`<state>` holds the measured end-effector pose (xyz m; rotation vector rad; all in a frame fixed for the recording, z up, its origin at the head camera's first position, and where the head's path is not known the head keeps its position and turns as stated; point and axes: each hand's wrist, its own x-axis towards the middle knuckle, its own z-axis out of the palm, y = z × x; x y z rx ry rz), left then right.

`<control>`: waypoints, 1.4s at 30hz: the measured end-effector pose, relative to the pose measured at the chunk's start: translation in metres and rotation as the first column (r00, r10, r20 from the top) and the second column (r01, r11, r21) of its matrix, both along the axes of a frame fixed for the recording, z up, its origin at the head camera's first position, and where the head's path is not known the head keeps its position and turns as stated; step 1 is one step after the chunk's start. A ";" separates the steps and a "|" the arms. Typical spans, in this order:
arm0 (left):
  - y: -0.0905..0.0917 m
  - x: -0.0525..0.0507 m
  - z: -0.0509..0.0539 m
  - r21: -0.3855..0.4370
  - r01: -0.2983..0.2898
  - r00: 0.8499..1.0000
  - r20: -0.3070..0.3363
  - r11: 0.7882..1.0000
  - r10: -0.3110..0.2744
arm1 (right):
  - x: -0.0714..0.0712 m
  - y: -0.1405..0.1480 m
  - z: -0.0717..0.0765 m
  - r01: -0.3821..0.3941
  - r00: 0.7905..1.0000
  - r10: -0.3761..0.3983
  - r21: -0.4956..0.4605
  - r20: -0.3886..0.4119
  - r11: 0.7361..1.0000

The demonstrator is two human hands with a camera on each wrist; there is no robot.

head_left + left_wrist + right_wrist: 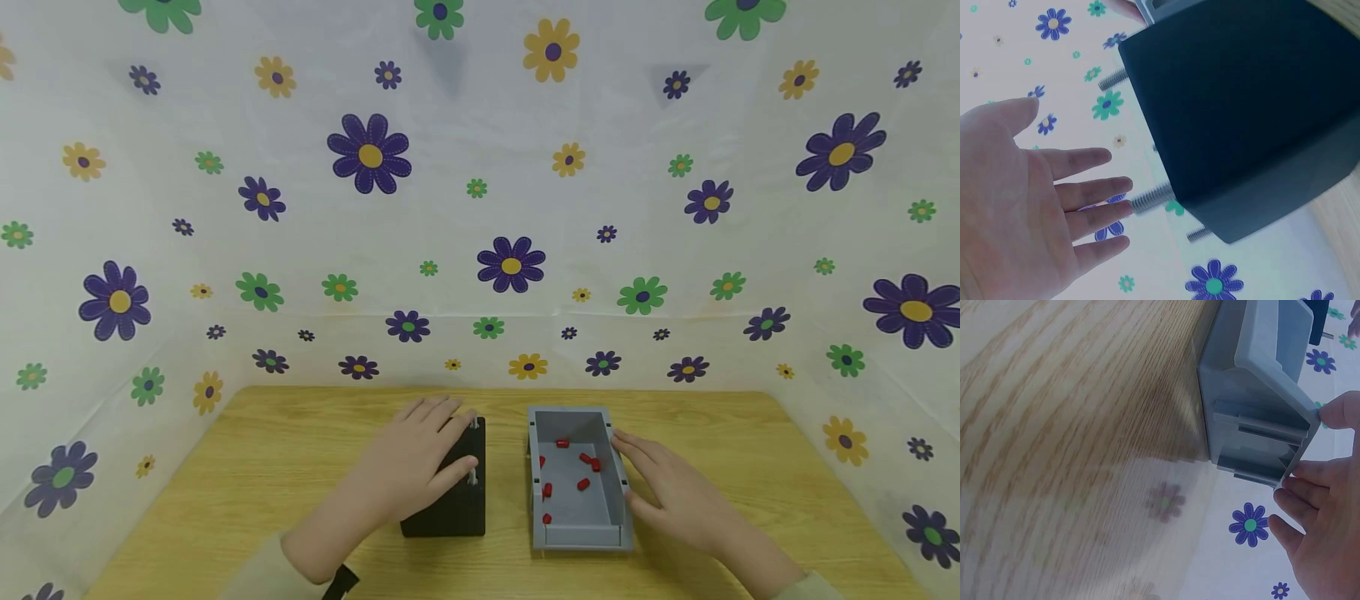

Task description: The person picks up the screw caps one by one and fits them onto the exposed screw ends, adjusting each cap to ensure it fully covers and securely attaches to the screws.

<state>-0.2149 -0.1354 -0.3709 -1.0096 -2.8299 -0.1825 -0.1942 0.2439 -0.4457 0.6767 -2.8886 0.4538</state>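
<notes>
This is a screened-off tabletop work booth: white sheeting printed with purple, green and yellow flowers (480, 100) walls in the back and both sides of a yellowish wood-grain table (277, 471). A black box-shaped block (461, 517) with threaded metal rods (1152, 199) and a grey plastic open-topped bin (577, 538) of small red pieces (583, 484) lend it a workshop look.
</notes>
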 end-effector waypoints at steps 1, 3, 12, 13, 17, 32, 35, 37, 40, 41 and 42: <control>-0.002 -0.001 0.000 0.008 -0.006 1.000 -0.004 1.000 0.006 | 0.000 0.000 0.000 0.001 1.000 -0.001 -0.002 0.001 1.000; -0.006 -0.002 -0.001 0.017 -0.019 1.000 -0.022 1.000 0.020 | 0.000 0.000 0.000 0.001 1.000 -0.001 -0.004 0.002 1.000; -0.024 -0.009 -0.004 0.044 -0.107 0.993 -0.050 0.993 0.109 | 0.001 0.000 0.000 -0.003 1.000 0.003 -0.015 0.009 1.000; -0.025 -0.010 -0.005 0.043 -0.118 0.992 -0.043 0.992 0.120 | 0.001 0.000 0.000 -0.003 1.000 0.003 -0.015 0.010 1.000; -0.033 -0.013 -0.006 0.057 -0.153 0.988 -0.013 0.987 0.154 | 0.001 0.000 -0.001 -0.003 1.000 0.003 -0.013 0.011 1.000; -0.061 -0.026 -0.010 0.075 -0.237 0.971 0.040 0.969 0.235 | 0.001 0.000 0.001 0.012 1.000 -0.012 -0.016 0.028 1.000; -0.063 -0.027 -0.013 0.049 -0.253 0.965 0.077 0.966 0.249 | 0.001 0.000 0.001 0.014 1.000 -0.014 -0.016 0.028 1.000; -0.064 -0.028 -0.017 0.041 -0.265 0.961 0.098 0.963 0.260 | 0.001 0.000 0.001 0.016 0.999 -0.015 -0.014 0.030 1.000; -0.067 -0.029 -0.023 0.047 -0.273 0.956 0.126 0.961 0.266 | 0.002 -0.001 0.001 0.019 0.999 -0.019 -0.012 0.032 1.000; -0.068 -0.029 -0.026 0.052 -0.277 0.954 0.136 0.960 0.267 | 0.002 -0.001 0.001 0.019 0.999 -0.019 -0.011 0.032 1.000; -0.068 -0.030 -0.028 0.061 -0.280 0.951 0.151 0.958 0.269 | 0.002 -0.001 0.001 0.019 0.999 -0.019 -0.011 0.032 1.000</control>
